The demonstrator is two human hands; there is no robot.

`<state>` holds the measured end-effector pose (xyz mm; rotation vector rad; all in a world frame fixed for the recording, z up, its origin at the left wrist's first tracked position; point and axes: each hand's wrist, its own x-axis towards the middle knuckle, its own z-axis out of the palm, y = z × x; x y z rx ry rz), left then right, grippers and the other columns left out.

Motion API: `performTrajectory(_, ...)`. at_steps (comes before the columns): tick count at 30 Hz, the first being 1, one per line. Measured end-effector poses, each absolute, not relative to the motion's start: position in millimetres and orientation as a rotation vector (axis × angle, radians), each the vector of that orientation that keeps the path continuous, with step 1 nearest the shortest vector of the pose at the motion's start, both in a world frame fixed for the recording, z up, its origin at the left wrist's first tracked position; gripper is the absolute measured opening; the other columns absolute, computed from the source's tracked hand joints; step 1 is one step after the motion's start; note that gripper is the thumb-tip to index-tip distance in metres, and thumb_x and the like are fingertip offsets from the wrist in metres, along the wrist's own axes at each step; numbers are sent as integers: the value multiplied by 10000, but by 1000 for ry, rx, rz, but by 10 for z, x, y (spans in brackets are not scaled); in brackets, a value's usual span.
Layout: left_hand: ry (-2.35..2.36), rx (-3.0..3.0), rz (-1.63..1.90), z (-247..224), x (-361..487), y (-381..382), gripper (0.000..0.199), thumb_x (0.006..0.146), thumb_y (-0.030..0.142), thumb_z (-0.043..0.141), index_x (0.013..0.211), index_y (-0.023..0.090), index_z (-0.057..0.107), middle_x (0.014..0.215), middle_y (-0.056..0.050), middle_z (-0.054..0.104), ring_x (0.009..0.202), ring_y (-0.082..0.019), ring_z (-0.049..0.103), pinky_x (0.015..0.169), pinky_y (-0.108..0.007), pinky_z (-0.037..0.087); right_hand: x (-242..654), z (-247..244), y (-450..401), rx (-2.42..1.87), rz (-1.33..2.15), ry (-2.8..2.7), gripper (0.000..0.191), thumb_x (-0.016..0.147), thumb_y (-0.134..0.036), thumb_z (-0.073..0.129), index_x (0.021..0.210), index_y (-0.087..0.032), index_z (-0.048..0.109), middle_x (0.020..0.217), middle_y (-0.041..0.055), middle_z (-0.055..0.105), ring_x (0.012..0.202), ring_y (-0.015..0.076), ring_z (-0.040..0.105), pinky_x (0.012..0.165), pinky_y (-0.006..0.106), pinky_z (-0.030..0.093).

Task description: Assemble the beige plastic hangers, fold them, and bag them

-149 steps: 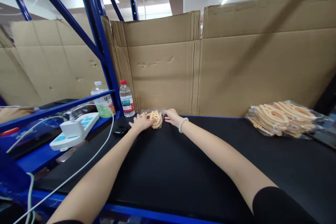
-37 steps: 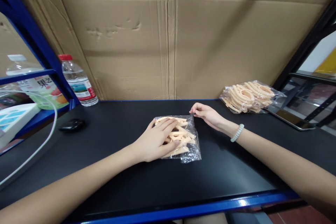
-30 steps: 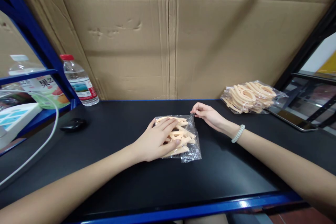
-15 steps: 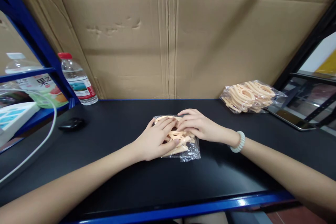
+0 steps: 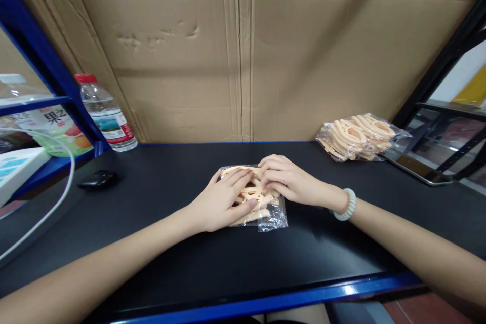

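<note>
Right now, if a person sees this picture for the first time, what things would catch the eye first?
Probably the two hands at the middle of the black table: the left hand and the right hand both lie flat on a small clear bag of peach-coloured pieces. A bigger bag of similar pieces lies at the back right, and a water bottle stands at the back left.

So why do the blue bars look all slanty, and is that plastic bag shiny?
Head view: the wide lens bends things near the edges, so the blue rack post leans; the clear bag under both hands glints at its crinkled corner; the middle is sharp, with soft shadows on the black tabletop.
</note>
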<state>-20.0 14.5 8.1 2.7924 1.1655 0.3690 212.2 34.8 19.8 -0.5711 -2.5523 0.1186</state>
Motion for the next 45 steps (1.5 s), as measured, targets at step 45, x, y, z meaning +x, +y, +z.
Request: performTrajectory(45, 1226, 2765, 302, 133, -221, 166, 591, 959, 541, 311, 1458, 225, 322, 1528, -115, 346, 1386, -331, 323, 1083, -635, 227, 2548, 582, 264, -630, 369, -2506, 307, 740, -79, 550, 1005, -210, 633, 1041, 55, 579, 988, 207, 564, 927, 384, 449)
